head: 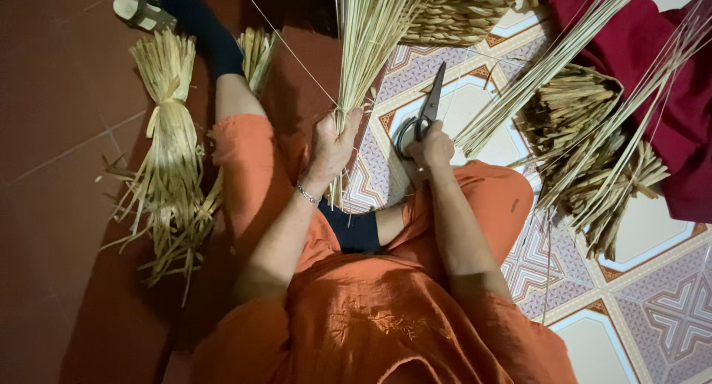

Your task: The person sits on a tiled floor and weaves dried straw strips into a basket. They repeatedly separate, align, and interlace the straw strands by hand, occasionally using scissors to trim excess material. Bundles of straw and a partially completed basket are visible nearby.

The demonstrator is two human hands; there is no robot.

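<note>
Straw in a long pale bundle (367, 39) stands gripped near its lower end by the left hand (332, 143), whose fingers close tightly around the stems. Just right of that bundle, the right hand (430, 148) holds dark scissors (424, 117), fingers through the handles and blades shut, pointing away from the person. Beyond the scissors lies a woven basket (463, 10); what it contains cannot be told. Left of the bundle, past the person's orange-clad leg, a tied sheaf of flat straw strips (169, 161) rests on the dark red floor (59, 206). Right of the scissors, loose stems and short cut sheaves (593, 161) lie piled on the patterned tile floor (653, 310), against a dark red cloth (667, 95).
</note>
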